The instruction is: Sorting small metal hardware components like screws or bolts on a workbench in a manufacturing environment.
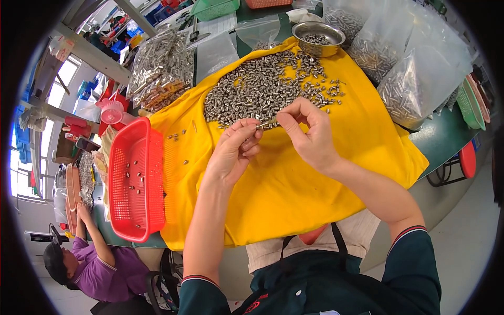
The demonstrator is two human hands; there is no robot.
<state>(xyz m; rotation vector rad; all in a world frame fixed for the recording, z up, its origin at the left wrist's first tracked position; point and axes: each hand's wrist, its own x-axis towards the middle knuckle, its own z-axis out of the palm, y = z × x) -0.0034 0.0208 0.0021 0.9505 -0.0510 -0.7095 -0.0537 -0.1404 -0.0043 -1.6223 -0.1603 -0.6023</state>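
My left hand [236, 149] is closed in a pinch, with the thumb and forefinger at one end of a small thin metal piece [267, 124]. My right hand [310, 134] pinches the other end of it; its exact kind is too small to tell. Both hands are held over the near edge of a wide pile of small silvery metal fittings [252, 89]. The pile lies spread on a yellow cloth [294, 194], thinning into loose pieces toward the right.
Left stands a red plastic basket [153, 178] with a few fittings. A steel bowl [333, 50] of fittings sits at the back, beside clear bags [415, 86] of metal parts. Bagged metal pieces [160, 65] are heaped back left. A co-worker in purple [113, 275] works at far left.
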